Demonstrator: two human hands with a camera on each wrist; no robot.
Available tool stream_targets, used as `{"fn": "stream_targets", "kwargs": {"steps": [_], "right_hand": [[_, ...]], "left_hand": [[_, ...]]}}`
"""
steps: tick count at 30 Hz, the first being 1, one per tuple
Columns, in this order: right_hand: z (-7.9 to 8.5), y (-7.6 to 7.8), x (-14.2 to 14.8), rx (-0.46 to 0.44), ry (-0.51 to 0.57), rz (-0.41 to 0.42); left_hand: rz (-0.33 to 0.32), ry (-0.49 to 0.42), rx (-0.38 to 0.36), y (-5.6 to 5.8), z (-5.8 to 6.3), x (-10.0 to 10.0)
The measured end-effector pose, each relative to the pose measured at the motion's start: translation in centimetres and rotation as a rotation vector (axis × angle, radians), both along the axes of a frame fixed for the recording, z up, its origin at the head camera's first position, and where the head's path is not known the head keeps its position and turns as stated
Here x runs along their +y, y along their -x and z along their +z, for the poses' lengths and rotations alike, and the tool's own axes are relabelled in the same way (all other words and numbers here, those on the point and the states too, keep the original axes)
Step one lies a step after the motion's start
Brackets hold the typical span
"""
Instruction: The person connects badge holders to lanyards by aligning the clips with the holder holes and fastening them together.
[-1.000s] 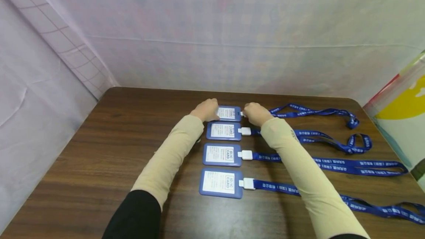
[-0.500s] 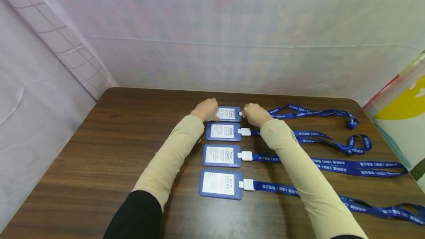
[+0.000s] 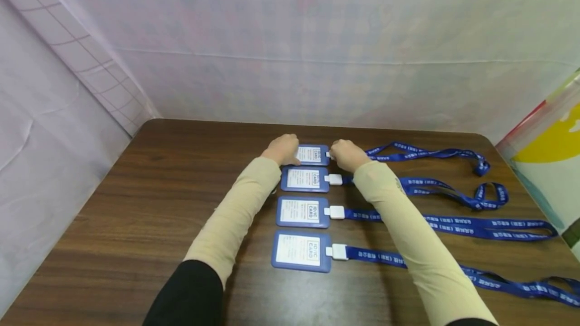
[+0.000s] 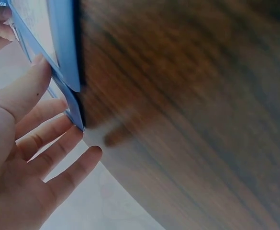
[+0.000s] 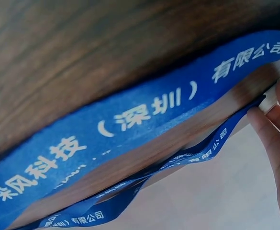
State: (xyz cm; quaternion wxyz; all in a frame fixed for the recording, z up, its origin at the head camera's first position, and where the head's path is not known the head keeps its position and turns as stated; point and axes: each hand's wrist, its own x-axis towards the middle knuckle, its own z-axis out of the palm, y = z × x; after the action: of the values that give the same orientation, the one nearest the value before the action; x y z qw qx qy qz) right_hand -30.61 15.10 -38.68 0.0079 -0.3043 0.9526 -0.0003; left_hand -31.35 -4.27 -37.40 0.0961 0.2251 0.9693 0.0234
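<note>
My left hand spans the left end of the farthest blue ID card holder. In the left wrist view, the thumb lies along one side of this holder and the fingertips meet its other edge. On its right, my right hand pinches the white clip joining holder and lanyard; in the head view the hand mostly hides that clip. A blue lanyard with white lettering runs rightward from there. Just nearer lies a second holder, its edge close to my left thumb.
Two more card holders, the third and the nearest, line up toward me on the brown wooden table. Their lanyards stretch right, partly under my right sleeve. A whitish curtain hangs behind the table's far edge.
Both hands stay at the farthest card holder, with only a very slight shift of the right hand and forearms. The holders and lanyards keep their places.
</note>
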Motion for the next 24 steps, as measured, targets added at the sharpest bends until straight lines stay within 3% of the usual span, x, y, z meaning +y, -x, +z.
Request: {"fn": "stream_targets", "kwargs": {"steps": [24], "right_hand": [[-0.25,0.06,0.0,0.038,0.018,0.022]], "left_hand": [[0.013,-0.006,0.015,-0.1,-0.2,0.4]]}}
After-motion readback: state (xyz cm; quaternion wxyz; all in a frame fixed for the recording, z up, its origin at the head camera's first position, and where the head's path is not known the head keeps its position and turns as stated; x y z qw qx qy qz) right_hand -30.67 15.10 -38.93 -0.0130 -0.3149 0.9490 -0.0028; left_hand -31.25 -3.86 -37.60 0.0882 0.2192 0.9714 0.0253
